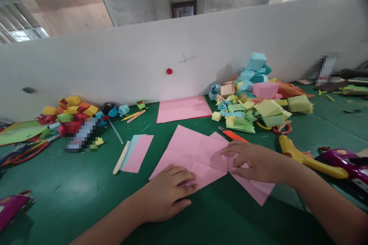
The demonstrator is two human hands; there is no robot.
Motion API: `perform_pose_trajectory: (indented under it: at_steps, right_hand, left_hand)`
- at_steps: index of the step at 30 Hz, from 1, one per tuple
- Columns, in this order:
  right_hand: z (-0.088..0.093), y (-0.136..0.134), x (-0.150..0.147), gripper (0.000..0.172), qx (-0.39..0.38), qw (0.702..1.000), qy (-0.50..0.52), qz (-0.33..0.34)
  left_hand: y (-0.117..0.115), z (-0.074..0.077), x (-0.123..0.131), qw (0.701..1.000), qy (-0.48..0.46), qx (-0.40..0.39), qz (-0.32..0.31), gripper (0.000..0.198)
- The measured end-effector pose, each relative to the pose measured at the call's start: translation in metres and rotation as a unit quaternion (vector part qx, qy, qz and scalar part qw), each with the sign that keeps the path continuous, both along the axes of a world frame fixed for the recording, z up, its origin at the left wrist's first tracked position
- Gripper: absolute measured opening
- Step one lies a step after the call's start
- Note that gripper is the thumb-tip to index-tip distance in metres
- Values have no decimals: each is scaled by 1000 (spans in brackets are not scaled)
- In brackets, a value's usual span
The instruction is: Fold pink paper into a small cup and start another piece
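A green table (71,183) is bounded on its far side by a white partition (123,61). At far right, a heap of folded paper pieces (267,107) is piled up. In the near middle, a large pink sheet (192,147), with a flap folded over at its near edge, is laid flat; at far middle, a flat pink stack (184,109) is placed against the partition. A smaller pink sheet (255,189) is partly covered by the right hand.

The 2 hands are held apart. The flap is touched by the fingers of the left hand (169,191), which are loosely spread; the large sheet's right edge is touched by the right hand (254,160), though whether paper is pinched cannot be told. A yellow glue gun (307,157) is set at right, an orange cutter (234,135) just beyond the right hand, and 1 wooden stick (121,157) at left.
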State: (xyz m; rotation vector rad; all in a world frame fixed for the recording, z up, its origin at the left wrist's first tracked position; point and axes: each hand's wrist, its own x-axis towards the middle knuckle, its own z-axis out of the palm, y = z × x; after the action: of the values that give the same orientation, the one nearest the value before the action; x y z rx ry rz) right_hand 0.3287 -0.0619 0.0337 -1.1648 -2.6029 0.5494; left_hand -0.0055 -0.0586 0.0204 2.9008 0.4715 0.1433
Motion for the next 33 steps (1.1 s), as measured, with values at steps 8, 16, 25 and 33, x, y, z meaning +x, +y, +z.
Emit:
perform_pose_trajectory:
  at_steps: [8, 16, 25, 33]
  right_hand:
    - [4, -6, -14, 23, 26, 998, 44, 25]
    - [-2, -18, -48, 35, 36, 995, -18, 89]
    - [-1, -14, -44, 29, 4, 997, -45, 55]
    - [6, -7, -22, 34, -77, 996, -47, 0]
  left_hand:
    - [0, 1, 1, 1000, 5, 4, 1, 44]
    - [0, 1, 2, 1000, -22, 2, 0, 39]
    - [0, -1, 0, 1000, 6, 13, 2, 43]
    - [0, 1, 1, 1000, -7, 15, 2, 41]
